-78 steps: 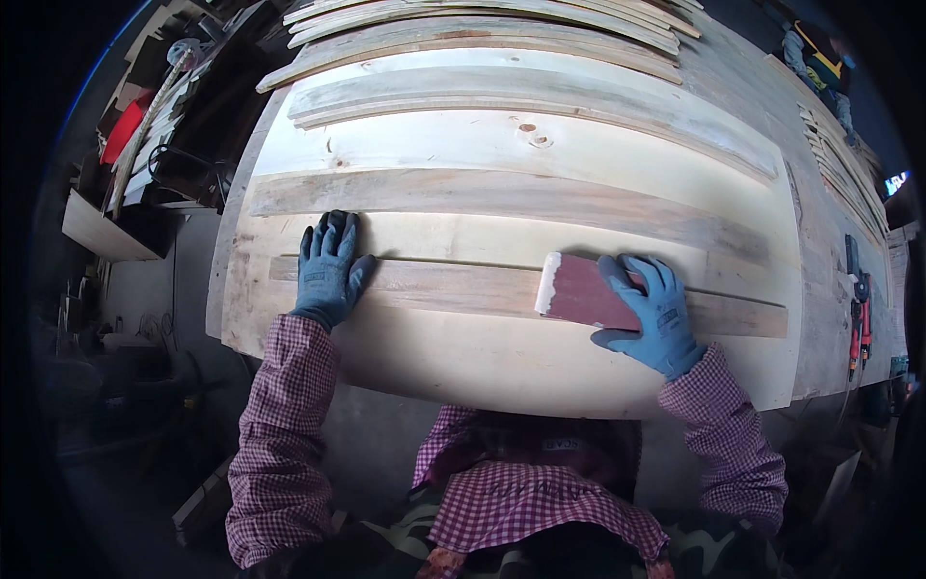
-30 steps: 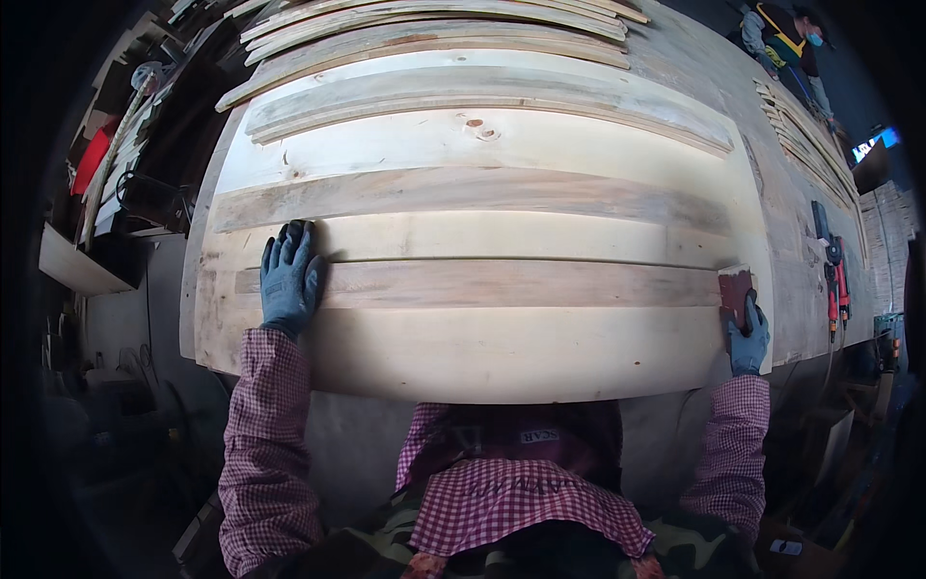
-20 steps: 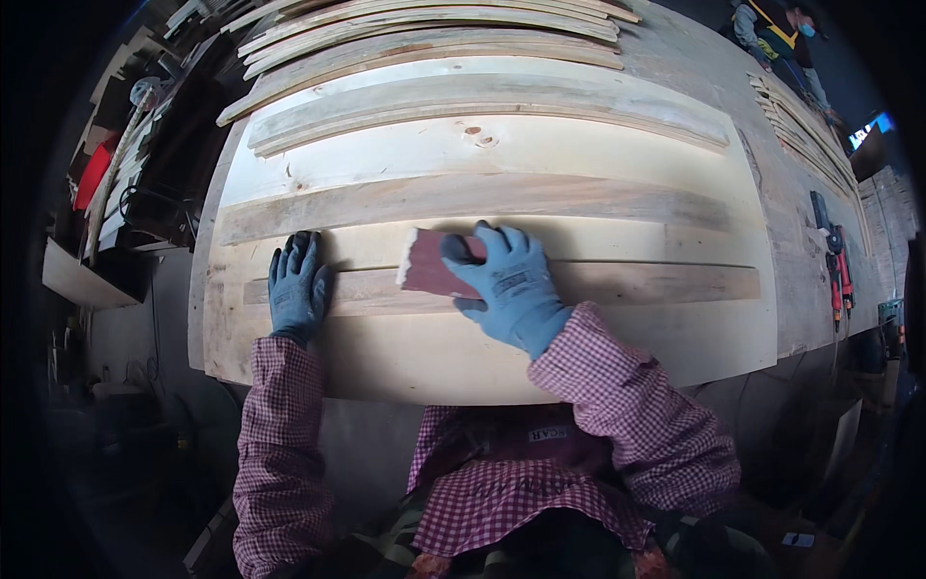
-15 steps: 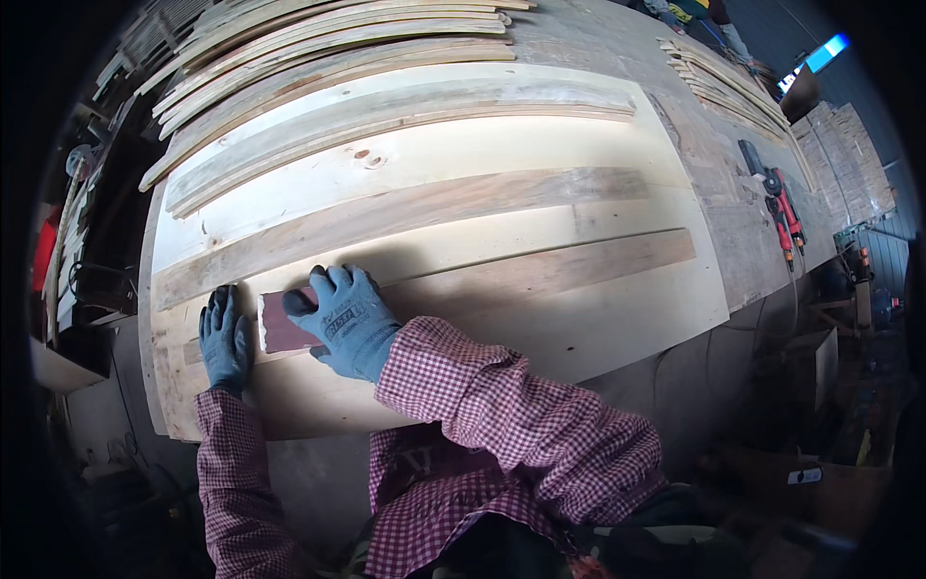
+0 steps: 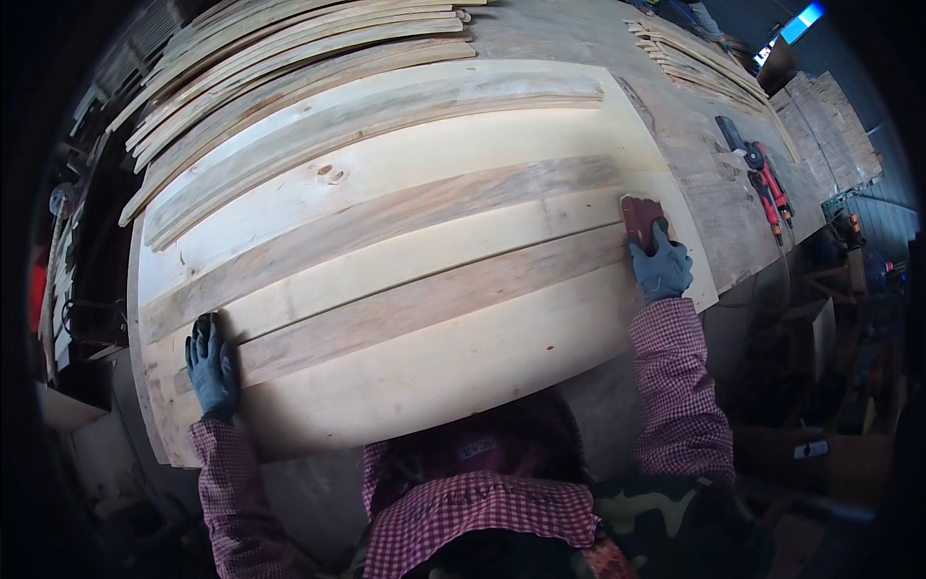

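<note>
Right fingers (image 5: pixel 661 234), clasped round sandpaper (image 5: pixel 640 214), have just been swept centre-right, the plank (image 5: pixel 434 309) traversed; left fingers (image 5: pixel 204 340) are laid flat, lower left.

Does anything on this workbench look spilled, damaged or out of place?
Nothing looks spilled or broken near the blue-gloved left hand or the dark red sanding block in the right hand. Untidy, though: the far-left stack of long, pale wooden strips, whose ends sit unevenly.
</note>
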A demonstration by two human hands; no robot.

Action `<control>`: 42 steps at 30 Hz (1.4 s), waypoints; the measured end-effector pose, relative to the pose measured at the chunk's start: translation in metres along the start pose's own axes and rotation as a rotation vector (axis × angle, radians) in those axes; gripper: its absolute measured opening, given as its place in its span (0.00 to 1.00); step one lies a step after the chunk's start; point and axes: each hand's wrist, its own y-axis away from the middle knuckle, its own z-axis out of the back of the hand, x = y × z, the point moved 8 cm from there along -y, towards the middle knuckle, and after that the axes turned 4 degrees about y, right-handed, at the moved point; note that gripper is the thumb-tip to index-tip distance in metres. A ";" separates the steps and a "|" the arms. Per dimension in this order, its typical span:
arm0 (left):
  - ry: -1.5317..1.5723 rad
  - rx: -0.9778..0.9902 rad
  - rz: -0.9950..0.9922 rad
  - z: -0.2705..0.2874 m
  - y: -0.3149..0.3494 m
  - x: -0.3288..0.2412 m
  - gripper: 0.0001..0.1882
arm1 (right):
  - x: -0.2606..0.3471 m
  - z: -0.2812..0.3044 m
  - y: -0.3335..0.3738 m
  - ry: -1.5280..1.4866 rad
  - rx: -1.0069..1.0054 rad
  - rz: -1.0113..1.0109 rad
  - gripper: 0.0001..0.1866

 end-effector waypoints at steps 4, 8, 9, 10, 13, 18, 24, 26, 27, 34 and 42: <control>-0.014 0.006 0.005 0.009 0.003 0.003 0.29 | 0.149 0.020 0.149 -0.317 -0.209 0.773 0.36; -0.002 0.036 0.003 0.006 -0.003 0.002 0.29 | 0.250 0.025 0.291 -0.221 0.003 1.154 0.40; 0.000 0.042 -0.004 0.007 -0.003 0.004 0.29 | 0.259 0.027 0.306 -0.210 0.053 1.231 0.40; 0.026 0.026 -0.045 0.007 -0.005 0.005 0.29 | 0.255 0.028 0.303 -0.245 0.059 1.280 0.39; 0.032 0.032 -0.007 0.004 -0.002 0.014 0.29 | 0.211 0.032 0.249 -0.307 0.070 1.235 0.35; 0.030 0.008 -0.005 0.009 0.002 0.006 0.29 | 0.035 0.007 0.041 -0.233 -0.030 0.914 0.36; 0.013 -0.004 0.029 0.009 0.003 -0.006 0.29 | -0.017 -0.031 -0.035 -0.403 0.176 0.838 0.38; 0.026 -0.006 0.025 0.011 0.002 -0.011 0.29 | 0.076 0.004 0.039 -0.225 0.166 1.063 0.35; 0.018 -0.007 0.032 0.013 0.004 -0.012 0.29 | 0.124 0.016 0.085 -0.191 0.089 1.229 0.33; 0.140 0.004 0.046 0.001 -0.016 0.001 0.29 | 0.390 0.020 0.402 -0.146 0.016 1.637 0.28; 0.041 0.003 0.068 0.014 0.005 0.008 0.28 | 0.256 0.035 0.220 -0.338 0.069 1.556 0.32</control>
